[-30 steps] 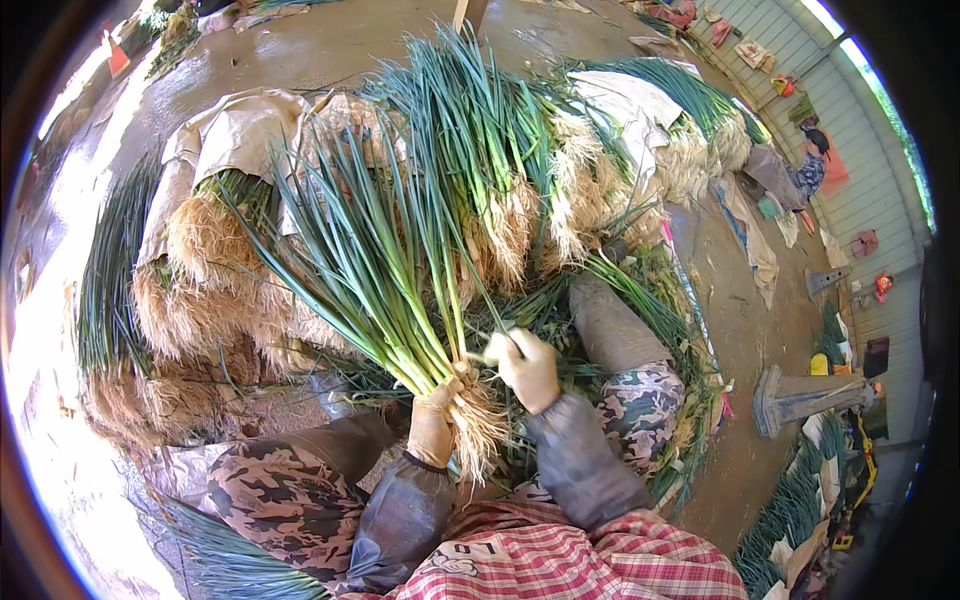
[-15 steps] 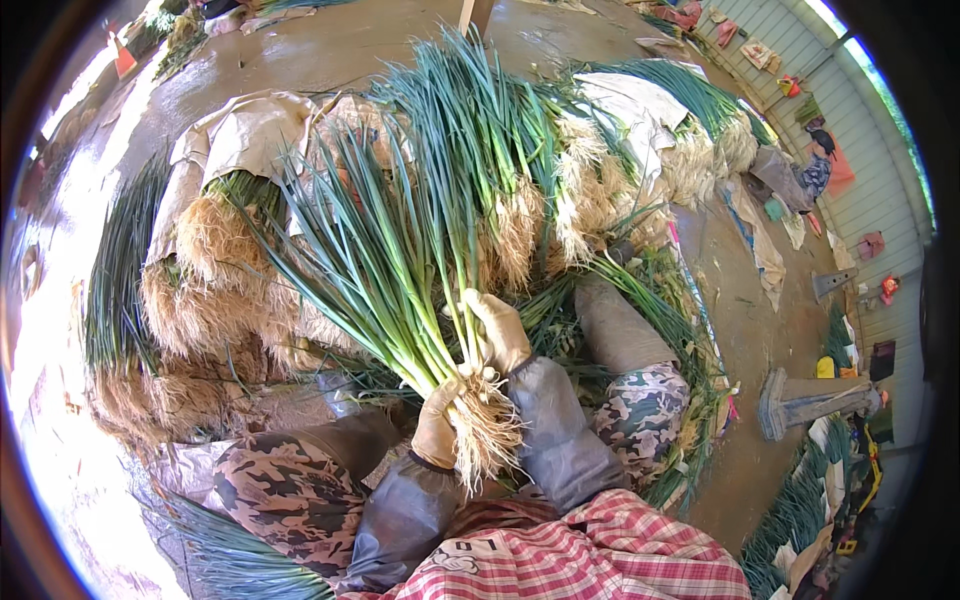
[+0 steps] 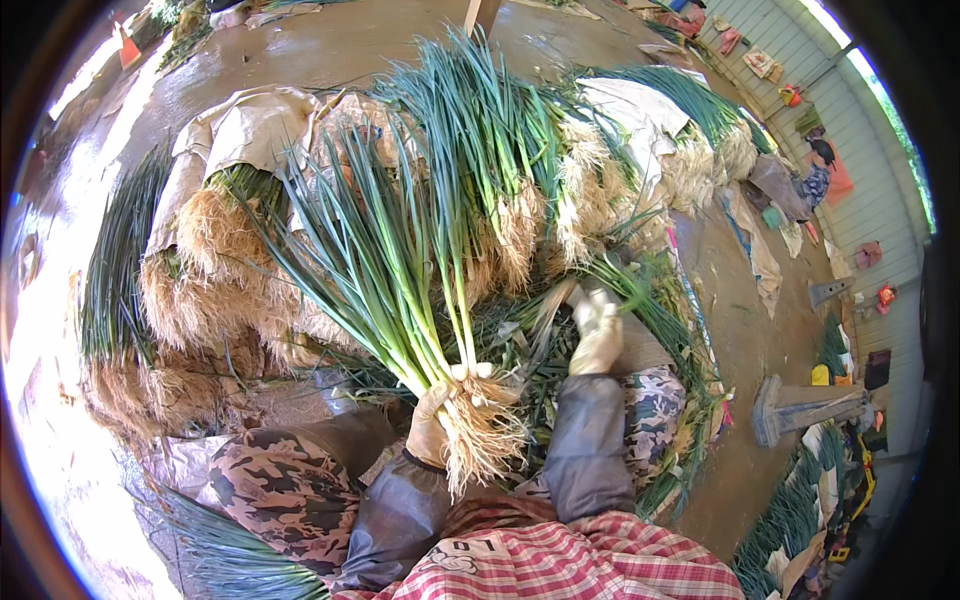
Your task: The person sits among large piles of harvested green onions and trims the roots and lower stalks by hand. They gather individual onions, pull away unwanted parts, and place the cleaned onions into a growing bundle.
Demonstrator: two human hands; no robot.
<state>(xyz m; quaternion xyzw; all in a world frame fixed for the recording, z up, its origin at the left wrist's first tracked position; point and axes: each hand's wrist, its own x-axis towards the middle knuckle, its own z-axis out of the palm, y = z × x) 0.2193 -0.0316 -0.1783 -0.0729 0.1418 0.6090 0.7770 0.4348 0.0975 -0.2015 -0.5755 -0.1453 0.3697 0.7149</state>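
My left hand (image 3: 428,425), in a pale work glove, is closed around the lower stems of a bunch of spring onions (image 3: 405,310). Their long green leaves fan up and away to the left. The white bulbs and tangled roots (image 3: 482,430) hang over the hand toward me. My right hand (image 3: 597,335), gloved too, is apart from the bunch, over my right knee. Its fingers look curled and are partly smeared by motion. Blurred tan and green strips show beside them; what exactly is gripped I cannot make out.
Past the bunch lies a row of spring onions (image 3: 490,130), several piles with roots facing me, partly under tan sheets (image 3: 265,130). Leaf scraps (image 3: 680,400) litter the ground around my right leg. More spring onions (image 3: 230,550) lie at lower left. A grey stand (image 3: 805,410) is at right.
My right hand has left the stems of the bunch and moved right, over my knee. My left hand still holds the bunch in nearly the same place.
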